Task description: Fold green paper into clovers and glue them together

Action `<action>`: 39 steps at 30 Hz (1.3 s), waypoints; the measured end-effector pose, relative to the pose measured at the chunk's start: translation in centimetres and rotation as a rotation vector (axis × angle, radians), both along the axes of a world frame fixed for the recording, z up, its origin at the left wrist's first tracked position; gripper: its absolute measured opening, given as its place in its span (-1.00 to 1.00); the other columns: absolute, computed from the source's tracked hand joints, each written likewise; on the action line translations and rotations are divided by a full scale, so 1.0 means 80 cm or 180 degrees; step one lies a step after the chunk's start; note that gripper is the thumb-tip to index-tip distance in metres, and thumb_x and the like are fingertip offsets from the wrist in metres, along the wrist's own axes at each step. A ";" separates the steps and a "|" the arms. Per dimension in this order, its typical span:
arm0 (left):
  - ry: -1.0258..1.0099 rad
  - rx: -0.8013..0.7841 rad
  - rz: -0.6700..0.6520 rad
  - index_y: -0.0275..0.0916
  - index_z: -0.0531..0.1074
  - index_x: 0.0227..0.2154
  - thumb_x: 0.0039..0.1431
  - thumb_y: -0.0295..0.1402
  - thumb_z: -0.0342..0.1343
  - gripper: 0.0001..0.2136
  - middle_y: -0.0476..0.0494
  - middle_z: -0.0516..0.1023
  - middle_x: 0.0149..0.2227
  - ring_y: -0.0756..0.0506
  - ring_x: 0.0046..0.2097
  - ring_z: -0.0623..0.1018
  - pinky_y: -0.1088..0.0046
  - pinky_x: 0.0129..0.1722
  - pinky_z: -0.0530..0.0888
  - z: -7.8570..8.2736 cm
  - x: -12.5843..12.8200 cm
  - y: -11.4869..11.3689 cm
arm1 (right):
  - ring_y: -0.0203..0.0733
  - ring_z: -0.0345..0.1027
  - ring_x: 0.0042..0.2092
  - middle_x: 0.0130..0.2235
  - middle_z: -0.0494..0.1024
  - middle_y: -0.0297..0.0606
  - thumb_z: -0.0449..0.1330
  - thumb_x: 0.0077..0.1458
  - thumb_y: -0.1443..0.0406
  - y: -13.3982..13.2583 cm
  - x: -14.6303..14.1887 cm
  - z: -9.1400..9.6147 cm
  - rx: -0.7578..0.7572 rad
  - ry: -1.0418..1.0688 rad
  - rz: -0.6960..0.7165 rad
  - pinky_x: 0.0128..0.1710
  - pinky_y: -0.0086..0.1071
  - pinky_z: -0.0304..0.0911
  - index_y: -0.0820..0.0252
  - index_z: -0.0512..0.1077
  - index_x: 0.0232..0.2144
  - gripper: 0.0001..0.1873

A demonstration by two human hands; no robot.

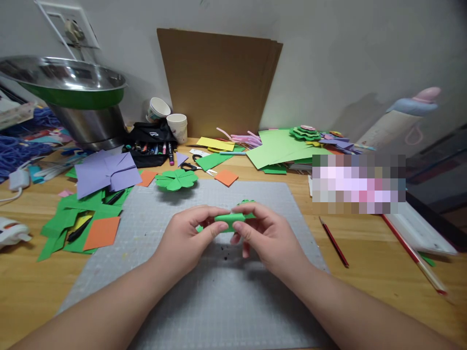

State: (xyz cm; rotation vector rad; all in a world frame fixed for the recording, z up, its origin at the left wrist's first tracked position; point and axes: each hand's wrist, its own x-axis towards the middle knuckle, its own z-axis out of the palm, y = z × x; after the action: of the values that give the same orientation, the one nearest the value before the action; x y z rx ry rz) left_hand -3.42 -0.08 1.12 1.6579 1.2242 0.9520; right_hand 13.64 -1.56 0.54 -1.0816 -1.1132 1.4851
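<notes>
Wooden desk [22,282], loaded round the edges

Grey cutting mat [219,306] flat in the middle. Dark-red pencil [334,244] just right of it. Left: green paper cutouts [60,218] overlapping the mat's edge, white plug [11,234] farther out. Back, from here: black pencil case [151,132], cardboard sheets [219,82] standing upright.

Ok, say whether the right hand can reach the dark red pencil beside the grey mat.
Probably yes: the dark red pencil lies uncovered beside the grey mat, but the right hand pinches green paper and would likely have to let go.
</notes>
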 end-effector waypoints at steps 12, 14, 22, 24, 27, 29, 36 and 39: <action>-0.0859 -0.1417 0.0272 -0.28 0.41 -0.56 -0.08 -0.20 0.28 -0.75 0.06 0.44 -0.61 0.06 -0.54 0.41 0.56 -0.50 0.33 -0.005 0.006 0.003 | -0.26 0.48 -0.54 -0.57 0.55 -0.32 0.38 -0.13 0.16 0.005 0.001 -0.002 -0.0660 0.0404 0.0205 -0.55 -0.47 0.39 0.27 0.46 -0.37 -0.67; -0.0823 -0.1414 0.0270 -0.29 0.44 -0.53 -0.08 -0.19 0.26 -0.76 0.03 0.47 -0.59 0.05 -0.52 0.44 0.54 -0.47 0.35 -0.005 0.006 0.003 | -0.26 0.49 -0.51 -0.55 0.55 -0.33 0.39 -0.13 0.18 0.005 0.002 -0.002 -0.0578 0.0380 0.0179 -0.51 -0.45 0.40 0.26 0.46 -0.36 -0.68; -0.0656 -0.1337 0.0356 -0.29 0.47 -0.54 -0.09 -0.19 0.24 -0.77 0.01 0.47 -0.57 0.02 -0.48 0.47 0.54 -0.44 0.39 0.001 0.008 0.001 | -0.27 0.49 -0.46 -0.47 0.52 -0.38 0.36 -0.07 0.17 0.006 0.002 -0.006 -0.0439 0.0389 0.0275 -0.45 -0.40 0.43 0.21 0.42 -0.32 -0.69; -0.0588 -0.1263 0.0327 -0.28 0.47 -0.56 -0.09 -0.19 0.23 -0.77 0.01 0.47 -0.57 0.01 -0.47 0.47 0.53 -0.43 0.40 0.002 0.009 0.000 | -0.27 0.49 -0.45 -0.47 0.51 -0.37 0.32 -0.03 0.13 0.005 0.001 -0.005 -0.0433 0.0357 0.0282 -0.45 -0.38 0.44 0.21 0.42 -0.34 -0.71; -0.0423 -0.1156 0.0288 -0.27 0.45 -0.60 -0.07 -0.21 0.21 -0.78 0.01 0.45 -0.59 0.00 -0.48 0.46 0.53 -0.46 0.37 0.004 0.009 -0.001 | -0.25 0.48 -0.47 -0.50 0.50 -0.38 0.32 -0.04 0.10 0.006 0.002 -0.005 -0.0461 0.0232 0.0257 -0.44 -0.36 0.43 0.22 0.41 -0.40 -0.69; -0.0291 -0.1070 0.0291 -0.27 0.45 -0.61 -0.06 -0.21 0.20 -0.78 0.01 0.44 -0.60 0.00 -0.49 0.44 0.54 -0.48 0.35 0.004 0.009 -0.001 | -0.25 0.48 -0.47 -0.50 0.50 -0.36 0.31 -0.04 0.09 0.006 0.003 -0.006 -0.0484 0.0101 0.0261 -0.45 -0.37 0.41 0.22 0.41 -0.41 -0.69; 0.0134 -0.0748 0.0010 -0.26 0.44 -0.55 0.03 -0.21 0.14 -0.79 0.01 0.42 -0.57 0.01 -0.51 0.39 0.54 -0.53 0.27 0.003 0.009 -0.007 | -0.27 0.33 -0.43 -0.47 0.47 -0.32 0.21 0.04 0.24 0.006 0.008 -0.004 0.0428 -0.1090 0.0241 -0.49 -0.42 0.23 0.18 0.47 -0.46 -0.87; 0.0398 -0.0283 -0.0216 -0.23 0.41 -0.47 0.09 -0.30 0.06 -0.87 0.03 0.43 -0.50 0.03 -0.48 0.39 0.56 -0.52 0.28 0.002 0.008 -0.010 | -0.29 0.28 -0.44 -0.51 0.46 -0.34 0.14 0.07 0.32 0.001 0.008 0.000 0.0908 -0.1494 0.0329 -0.47 -0.43 0.17 0.17 0.45 -0.50 -0.86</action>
State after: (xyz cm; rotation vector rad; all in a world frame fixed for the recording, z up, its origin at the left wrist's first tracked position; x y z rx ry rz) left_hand -2.77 -0.88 1.30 1.6980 1.2661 0.7514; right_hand 14.30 -1.51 0.51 -1.2130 -1.6731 1.1263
